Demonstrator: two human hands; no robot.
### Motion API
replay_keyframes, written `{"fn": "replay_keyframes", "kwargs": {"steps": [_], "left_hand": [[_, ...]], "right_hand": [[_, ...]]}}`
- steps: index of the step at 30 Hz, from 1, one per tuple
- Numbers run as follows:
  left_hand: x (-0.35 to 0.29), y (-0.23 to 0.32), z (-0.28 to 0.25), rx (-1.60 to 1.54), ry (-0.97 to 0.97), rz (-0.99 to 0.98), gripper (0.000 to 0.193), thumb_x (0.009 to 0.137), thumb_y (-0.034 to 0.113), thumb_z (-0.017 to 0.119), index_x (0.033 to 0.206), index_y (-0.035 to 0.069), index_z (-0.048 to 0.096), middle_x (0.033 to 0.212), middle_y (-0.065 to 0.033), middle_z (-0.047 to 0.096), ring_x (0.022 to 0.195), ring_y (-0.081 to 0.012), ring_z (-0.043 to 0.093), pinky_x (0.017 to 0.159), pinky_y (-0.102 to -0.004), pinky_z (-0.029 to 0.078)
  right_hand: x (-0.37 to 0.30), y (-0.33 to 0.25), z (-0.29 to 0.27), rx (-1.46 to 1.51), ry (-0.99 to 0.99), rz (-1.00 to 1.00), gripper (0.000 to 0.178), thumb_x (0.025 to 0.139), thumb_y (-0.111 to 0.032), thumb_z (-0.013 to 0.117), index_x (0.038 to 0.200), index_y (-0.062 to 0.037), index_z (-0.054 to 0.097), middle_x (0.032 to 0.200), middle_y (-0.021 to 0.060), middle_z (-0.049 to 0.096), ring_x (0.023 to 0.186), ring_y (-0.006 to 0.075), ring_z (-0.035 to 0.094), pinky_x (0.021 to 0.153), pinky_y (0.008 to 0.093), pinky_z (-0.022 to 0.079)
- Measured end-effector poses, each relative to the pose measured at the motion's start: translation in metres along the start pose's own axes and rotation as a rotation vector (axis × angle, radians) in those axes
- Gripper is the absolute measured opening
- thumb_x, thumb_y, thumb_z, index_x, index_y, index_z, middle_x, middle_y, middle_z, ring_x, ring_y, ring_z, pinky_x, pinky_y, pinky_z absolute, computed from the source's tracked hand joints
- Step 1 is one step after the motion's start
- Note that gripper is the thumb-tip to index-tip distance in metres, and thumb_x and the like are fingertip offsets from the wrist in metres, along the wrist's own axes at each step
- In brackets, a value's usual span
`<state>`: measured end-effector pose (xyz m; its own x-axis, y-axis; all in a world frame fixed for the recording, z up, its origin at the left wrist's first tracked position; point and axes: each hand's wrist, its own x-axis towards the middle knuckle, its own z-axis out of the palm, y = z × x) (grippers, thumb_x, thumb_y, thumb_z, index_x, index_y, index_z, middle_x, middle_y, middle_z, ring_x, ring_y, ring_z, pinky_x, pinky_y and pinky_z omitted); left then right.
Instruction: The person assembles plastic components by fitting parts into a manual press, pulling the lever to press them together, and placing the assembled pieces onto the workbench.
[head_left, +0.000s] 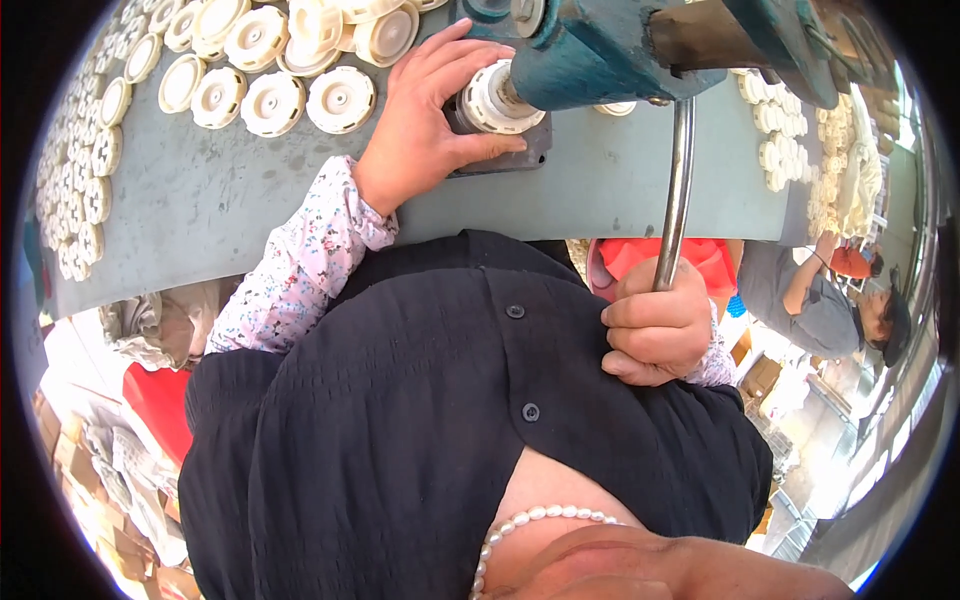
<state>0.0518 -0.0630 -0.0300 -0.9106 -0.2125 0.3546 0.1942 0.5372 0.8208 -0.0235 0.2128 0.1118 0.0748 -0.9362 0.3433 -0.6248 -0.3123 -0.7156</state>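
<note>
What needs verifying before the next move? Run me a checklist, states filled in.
1. Right hand on the metal lever: ok, fingers wrapped around its lower end.
2. Left hand at the white part: ok, thumb and fingers on opposite sides of it.
3. Left fingertips well away from the teal press: not ok, they look very close to its head.
4. White part seated flat on the dark base: cannot tell, hand and press hide much of it.
5. Loose white discs left of the hand off the base: ok.
</note>
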Motion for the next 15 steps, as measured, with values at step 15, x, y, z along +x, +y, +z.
{"fn": "replay_keyframes", "kwargs": {"steps": [15], "left_hand": [[-0.001, 0.005, 0.0, -0.169, 0.145, 0.114, 0.111, 0.064, 0.035, 0.097, 0.158, 0.009, 0.044, 0.147, -0.0052, 0.063, 0.148, -0.035, 0.045, 0.124, -0.0594, 0.026]], "right_hand": [[-0.013, 0.113, 0.063, -0.53, 0.153, -0.026, 0.03, 0.071, -0.012, 0.091, 0.073, -0.0062, 0.062, 0.081, 0.008, 0.058, 0.073, 0.0286, 0.061, 0.062, 0.0397, 0.047]]}}
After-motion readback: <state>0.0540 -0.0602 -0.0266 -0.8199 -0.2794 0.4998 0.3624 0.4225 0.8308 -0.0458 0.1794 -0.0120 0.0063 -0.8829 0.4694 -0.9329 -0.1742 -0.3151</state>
